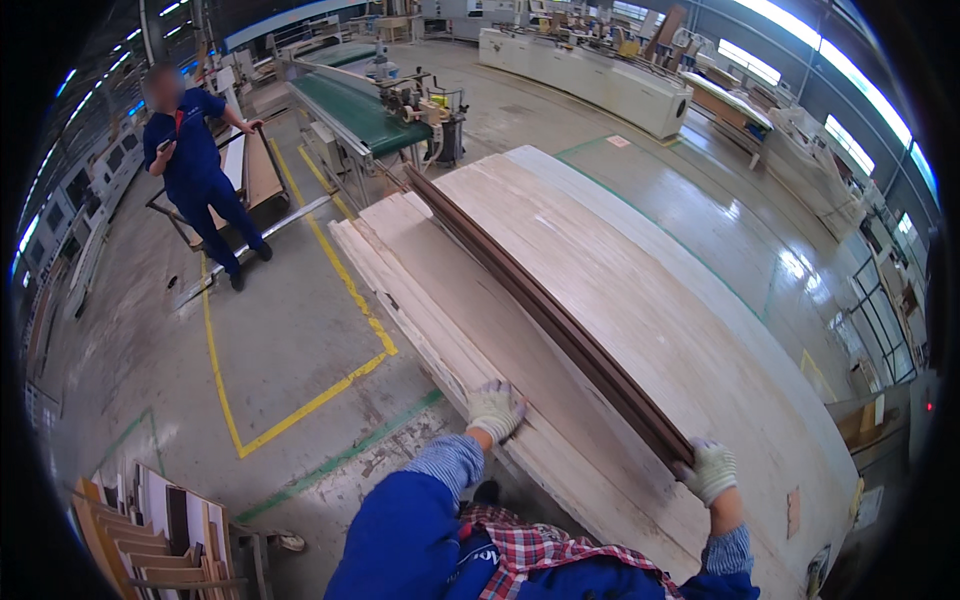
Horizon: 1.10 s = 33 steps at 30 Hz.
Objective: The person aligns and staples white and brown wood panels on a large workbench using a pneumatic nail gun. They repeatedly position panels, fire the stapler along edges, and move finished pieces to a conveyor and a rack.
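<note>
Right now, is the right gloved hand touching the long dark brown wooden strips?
Touching. The head view shows the right gloved hand wrapped over the near end of the long dark brown wooden strips, no gap between them.

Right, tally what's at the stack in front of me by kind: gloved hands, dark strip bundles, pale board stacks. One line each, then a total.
Gloved hands: 2, the left hand flat on the pale board stack, the right hand gripping the dark strip bundle's near end
Dark strip bundle: 1
Pale board stack: 1
Total: 4
</note>
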Available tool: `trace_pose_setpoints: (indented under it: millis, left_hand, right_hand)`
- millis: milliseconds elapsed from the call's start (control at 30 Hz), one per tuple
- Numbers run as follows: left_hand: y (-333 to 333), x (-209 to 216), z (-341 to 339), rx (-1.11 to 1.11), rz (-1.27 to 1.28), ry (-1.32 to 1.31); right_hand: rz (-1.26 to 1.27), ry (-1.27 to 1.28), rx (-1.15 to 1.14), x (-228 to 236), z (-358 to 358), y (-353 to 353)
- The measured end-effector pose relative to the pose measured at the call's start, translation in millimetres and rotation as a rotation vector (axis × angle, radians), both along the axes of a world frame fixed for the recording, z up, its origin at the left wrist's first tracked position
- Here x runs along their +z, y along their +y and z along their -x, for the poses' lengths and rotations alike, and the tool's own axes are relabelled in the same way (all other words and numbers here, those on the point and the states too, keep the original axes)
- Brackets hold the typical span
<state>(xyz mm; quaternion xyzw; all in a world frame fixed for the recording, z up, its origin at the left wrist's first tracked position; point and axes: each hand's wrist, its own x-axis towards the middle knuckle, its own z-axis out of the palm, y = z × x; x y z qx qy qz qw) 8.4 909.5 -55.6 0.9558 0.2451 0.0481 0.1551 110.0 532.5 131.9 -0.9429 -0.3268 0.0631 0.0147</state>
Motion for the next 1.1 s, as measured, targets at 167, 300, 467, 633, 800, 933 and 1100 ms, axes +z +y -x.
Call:
trace_pose_setpoints:
  millis: [167, 300, 467, 633, 800, 933, 1100]
  left_hand:
    - [-15.7, 20.9, -55.6, 0.386, 0.991, -0.270]
    - [-90.8, 59.3, -115.0, 0.350, 1.089, -0.520]
    - [-251.4, 102.3, -159.9, 0.400, 1.125, -0.344]
    - [-356.5, 89.0, -147.2, 0.348, 1.367, -0.198]
    - [-326.3, 85.9, -38.5, 0.072, 2.076, -0.123]
    - [-360.8, 68.9, 30.3, 0.478, 1.901, -0.461]
    - [-397.7, 16.1, 43.2, 0.834, 1.972, -0.411]
  right_hand:
    - [0.000, 0.044, -0.200, 11.4, 57.9, -176.4]
    - [0.063, 0.080, -0.330, 1.8, 108.4, -323.9]
    - [-0.047, 0.265, -0.797, -10.6, 158.8, -490.3]
    - [0.125, 0.046, -0.871, -12.7, 191.2, -591.8]
    - [0.065, -0.111, -0.678, -40.6, 172.8, -628.2]
    - [0.088, -0.071, -0.744, -72.1, 195.4, -647.4]
    - [0.113, -0.099, -0.787, -117.5, 228.8, -682.9]
